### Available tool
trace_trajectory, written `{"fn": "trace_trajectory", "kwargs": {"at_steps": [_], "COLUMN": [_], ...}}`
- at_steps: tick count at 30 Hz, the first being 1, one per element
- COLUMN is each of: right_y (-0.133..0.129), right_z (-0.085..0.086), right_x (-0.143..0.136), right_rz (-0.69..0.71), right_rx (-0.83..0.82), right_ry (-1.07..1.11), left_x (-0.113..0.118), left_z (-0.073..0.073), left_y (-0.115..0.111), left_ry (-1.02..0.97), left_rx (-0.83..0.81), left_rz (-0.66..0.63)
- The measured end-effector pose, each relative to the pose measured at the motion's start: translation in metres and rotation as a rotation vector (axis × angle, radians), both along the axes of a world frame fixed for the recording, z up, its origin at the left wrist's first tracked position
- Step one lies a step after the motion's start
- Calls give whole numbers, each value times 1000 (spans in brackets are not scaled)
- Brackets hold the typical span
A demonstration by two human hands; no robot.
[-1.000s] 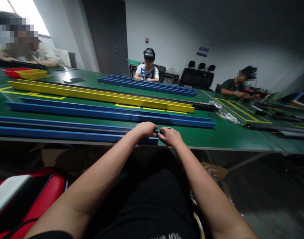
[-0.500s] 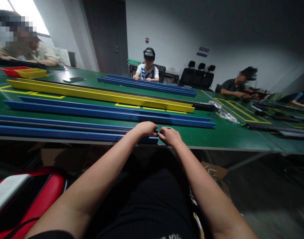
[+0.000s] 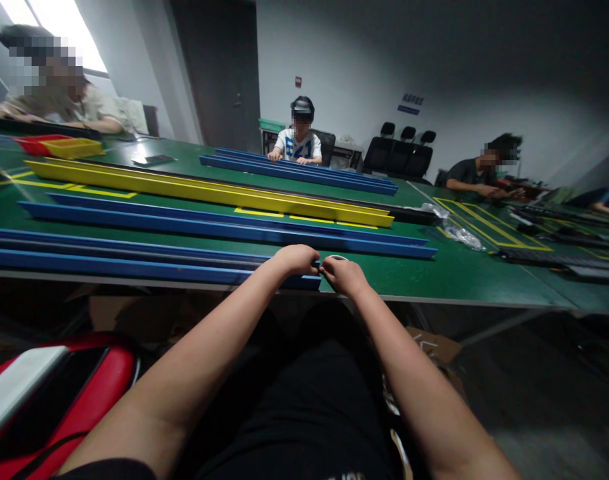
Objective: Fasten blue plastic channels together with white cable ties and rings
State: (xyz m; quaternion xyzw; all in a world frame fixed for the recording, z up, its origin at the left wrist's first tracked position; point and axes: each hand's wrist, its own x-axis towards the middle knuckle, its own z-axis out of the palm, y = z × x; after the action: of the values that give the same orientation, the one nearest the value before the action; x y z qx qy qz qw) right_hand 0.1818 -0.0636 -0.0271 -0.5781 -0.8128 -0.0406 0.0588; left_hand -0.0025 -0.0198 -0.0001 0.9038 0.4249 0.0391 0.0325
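At the near table edge lies a blue channel [image 3: 134, 265] with a long dark strip [image 3: 134, 248] inside it. My left hand [image 3: 298, 260] is closed over the channel's right end, fingertips pinched near where the strip ends. Just past that end my right hand [image 3: 342, 273] is closed too, thumb and finger pinched, almost meeting the left fingertips. Something small and dark shows between the two hands, too small to name. Behind my right fingers the pale rim of a round object [image 3: 339, 258] peeks out, mostly hidden.
A second blue channel [image 3: 224, 229] and a yellow channel [image 3: 209, 193] lie beyond, parallel. Crumpled clear plastic [image 3: 464, 237] rests to the right. Red [image 3: 27, 145] and yellow trays [image 3: 72, 147] stand far left. A red stool [image 3: 99, 380] is below left. Several people sit around the table.
The view has shifted slightly, moving everything a little to the right. Both hands stay at the channel's end, their pinched fingers nearly unchanged.
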Motion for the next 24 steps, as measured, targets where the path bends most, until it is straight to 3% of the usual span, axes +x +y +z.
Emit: {"fn": "trace_trajectory", "kwargs": {"at_steps": [24], "right_y": [-1], "right_z": [4], "right_x": [-4], "right_rz": [-27], "right_rx": [-21], "right_ry": [-5], "left_x": [-1], "left_z": [-2], "left_y": [1], "left_ry": [3], "left_rx": [-12], "left_rz": [21]}}
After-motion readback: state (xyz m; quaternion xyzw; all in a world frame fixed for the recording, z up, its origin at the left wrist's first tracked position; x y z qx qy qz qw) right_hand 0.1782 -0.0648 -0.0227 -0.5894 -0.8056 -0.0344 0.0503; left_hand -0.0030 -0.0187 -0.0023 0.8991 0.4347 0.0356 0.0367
